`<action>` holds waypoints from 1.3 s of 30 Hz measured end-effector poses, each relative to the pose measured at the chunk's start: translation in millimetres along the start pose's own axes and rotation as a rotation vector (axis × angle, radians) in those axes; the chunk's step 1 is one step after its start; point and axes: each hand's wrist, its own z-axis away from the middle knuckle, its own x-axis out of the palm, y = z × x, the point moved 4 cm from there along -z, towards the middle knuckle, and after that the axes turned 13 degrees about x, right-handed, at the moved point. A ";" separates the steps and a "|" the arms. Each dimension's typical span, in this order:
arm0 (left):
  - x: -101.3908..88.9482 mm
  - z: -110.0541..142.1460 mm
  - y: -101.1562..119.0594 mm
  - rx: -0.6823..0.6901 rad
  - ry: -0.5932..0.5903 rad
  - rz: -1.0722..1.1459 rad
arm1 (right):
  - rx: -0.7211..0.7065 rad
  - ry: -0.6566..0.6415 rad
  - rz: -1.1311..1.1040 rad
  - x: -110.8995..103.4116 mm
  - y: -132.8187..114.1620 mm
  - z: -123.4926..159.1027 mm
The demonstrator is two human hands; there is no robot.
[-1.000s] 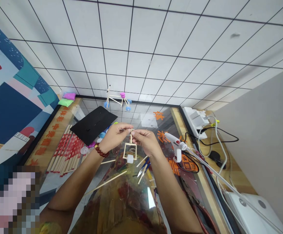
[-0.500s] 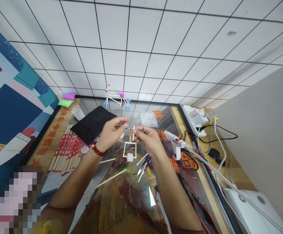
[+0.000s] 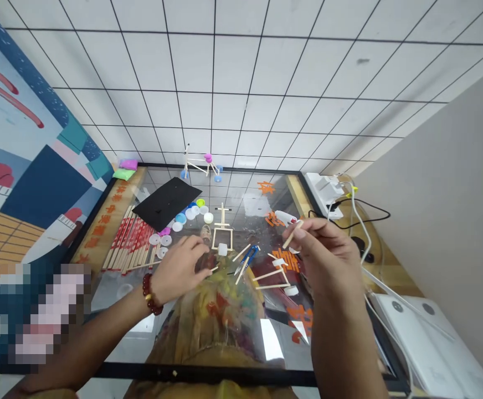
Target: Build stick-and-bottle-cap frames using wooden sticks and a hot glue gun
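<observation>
My right hand (image 3: 328, 257) is raised on the right, thumb and fingertips pinching a short wooden stick (image 3: 292, 235). Behind it lies a white glue gun (image 3: 285, 217), partly hidden. My left hand (image 3: 183, 265) hovers low over the glass tabletop with thumb and fingers apart; a short stick end (image 3: 214, 270) shows by its thumb. Between the hands lies a rectangular stick frame (image 3: 232, 239) with a cross-shaped end and a white block-like piece (image 3: 222, 249). Blue-handled scissors (image 3: 250, 255) rest right of it among loose sticks. A second stick frame (image 3: 271, 274) with white caps lies nearer the right forearm.
Red-wrapped chopsticks (image 3: 131, 244), coloured bottle caps (image 3: 181, 218) and a black sheet (image 3: 167, 202) lie on the left. At the back stands a stick model (image 3: 200, 167) with blue wheels. A power strip (image 3: 324, 191) with cables and a white box (image 3: 411, 327) are at right.
My hands have parted from above the stick frame. The right hand moved right with the short stick; the left dropped nearer and opened. The view has shifted, showing the table's near edge.
</observation>
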 end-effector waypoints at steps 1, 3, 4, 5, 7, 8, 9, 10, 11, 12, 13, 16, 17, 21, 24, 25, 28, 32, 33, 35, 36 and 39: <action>9.4 9.2 0.1 0.002 -0.049 -0.048 | -0.006 0.009 -0.006 -4.9 1.2 4.5; 23.2 21.8 -6.1 -0.004 -0.110 -0.137 | -0.004 0.018 -0.009 -11.9 5.5 10.4; 26.5 25.3 -11.8 -0.017 -0.118 -0.183 | 0.003 0.018 -0.008 -14.3 8.4 12.1; 27.6 27.4 -18.5 -0.042 -0.116 -0.231 | 0.013 0.016 -0.009 -16.0 11.4 13.1; 24.8 28.2 -30.6 -0.117 -0.079 -0.304 | 0.032 0.009 -0.020 -18.2 17.1 14.2; 22.1 27.5 -34.0 -0.154 -0.034 -0.313 | 0.038 0.007 -0.028 -18.8 19.3 14.6; 19.5 26.0 -34.7 -0.184 0.031 -0.301 | 0.043 0.007 -0.033 -19.1 21.2 15.2; 17.9 23.8 -32.7 -0.207 0.107 -0.265 | 0.044 0.006 -0.036 -19.0 22.6 15.9; 18.1 20.7 -28.3 -0.222 0.187 -0.212 | 0.042 0.005 -0.036 -18.5 23.8 16.7; 20.3 16.7 -22.4 -0.236 0.261 -0.148 | 0.040 0.007 -0.035 -17.8 25.1 17.6; 24.8 11.5 -15.8 -0.255 0.318 -0.080 | 0.039 0.010 -0.034 -16.9 26.7 18.5; 46.2 -8.7 1.5 -0.364 0.343 -0.036 | 0.064 0.009 -0.034 -14.2 35.7 20.3; 53.6 -16.0 4.9 -0.403 0.319 -0.049 | 0.081 0.003 -0.033 -13.5 40.1 20.5; 70.4 -37.3 8.9 -0.466 0.269 -0.104 | 0.138 -0.016 -0.038 -14.4 58.0 19.9; 72.5 -42.0 6.0 -0.469 0.267 -0.117 | 0.183 -0.018 -0.058 -17.6 67.5 18.7; 72.5 -41.9 4.5 -0.470 0.267 -0.112 | 0.197 -0.020 -0.064 -18.7 69.8 18.2; 71.6 -38.9 -0.9 -0.439 0.272 -0.076 | 0.216 -0.026 -0.075 -21.7 75.1 17.3; 67.3 -32.5 -10.3 -0.310 0.260 0.012 | 0.229 -0.033 -0.080 -23.7 81.2 17.4; 65.5 -30.7 -13.2 -0.285 0.250 0.037 | 0.237 -0.038 -0.082 -23.5 82.4 17.8; 61.0 -27.5 -19.1 -0.254 0.233 0.071 | 0.255 -0.054 -0.088 -22.0 84.0 19.0; 58.6 -26.3 -21.8 -0.243 0.226 0.078 | 0.264 -0.064 -0.090 -21.0 84.6 19.6; 53.1 -24.4 -28.6 -0.213 0.217 0.086 | 0.283 -0.087 -0.103 -18.3 86.4 21.5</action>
